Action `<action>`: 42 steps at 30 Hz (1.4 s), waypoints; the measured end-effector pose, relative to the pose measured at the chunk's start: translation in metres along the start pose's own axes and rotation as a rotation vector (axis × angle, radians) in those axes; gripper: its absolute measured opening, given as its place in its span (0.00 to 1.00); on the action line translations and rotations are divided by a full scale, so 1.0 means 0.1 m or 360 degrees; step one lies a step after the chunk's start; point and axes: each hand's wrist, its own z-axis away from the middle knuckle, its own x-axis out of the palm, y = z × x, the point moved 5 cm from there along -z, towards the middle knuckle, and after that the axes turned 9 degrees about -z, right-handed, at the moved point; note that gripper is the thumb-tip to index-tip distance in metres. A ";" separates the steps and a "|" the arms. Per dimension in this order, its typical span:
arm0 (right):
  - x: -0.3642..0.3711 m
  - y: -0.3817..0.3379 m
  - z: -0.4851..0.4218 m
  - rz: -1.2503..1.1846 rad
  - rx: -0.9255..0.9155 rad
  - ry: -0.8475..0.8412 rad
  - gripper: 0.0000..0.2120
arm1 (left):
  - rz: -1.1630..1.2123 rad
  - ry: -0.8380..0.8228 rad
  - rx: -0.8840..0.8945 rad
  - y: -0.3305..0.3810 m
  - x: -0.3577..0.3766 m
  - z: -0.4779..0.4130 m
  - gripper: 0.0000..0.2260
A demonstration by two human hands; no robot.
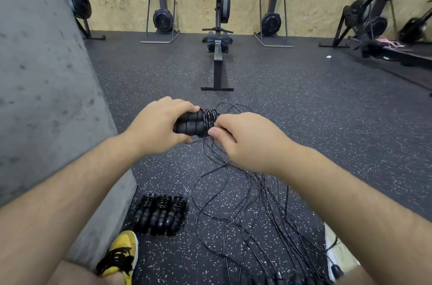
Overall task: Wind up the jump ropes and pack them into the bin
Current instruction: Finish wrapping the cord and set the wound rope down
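A pitted grey concrete block (46, 74) is rising along the left edge, rough and matte. At its foot, three wound bundles (161, 214) of black ribbed handles and coiled cord are lying side by side on the speckled rubber floor (327, 109), just beyond a yellow-and-black shoe (121, 254). The left hand (154, 125) is curling round two foam handles (190, 123), black and bulbous, held together side by side out in front at mid-frame. Thin black cord (210, 118), flecked with white, is sitting wound in tight turns around the handles' right end. The right hand (245, 142) is touching that coil, thumb and fingertips pinching the cord. Below it, loose cords (233, 203) are lying in tangled loops across the floor.
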 end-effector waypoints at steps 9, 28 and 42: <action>-0.20 0.18 -0.10 0.0309 -0.0163 0.0096 0.16 | 0.0058 -0.0161 0.0159 0.32 0.00 0.00 0.31; 0.42 0.49 -0.19 -0.0745 0.0382 -0.0168 0.10 | 0.0946 -0.0019 -0.0126 0.53 -0.29 0.07 0.32; 0.47 0.18 -0.15 -0.1157 0.0519 -0.0077 0.15 | 0.0514 0.0163 -0.0262 0.18 -0.26 0.00 0.32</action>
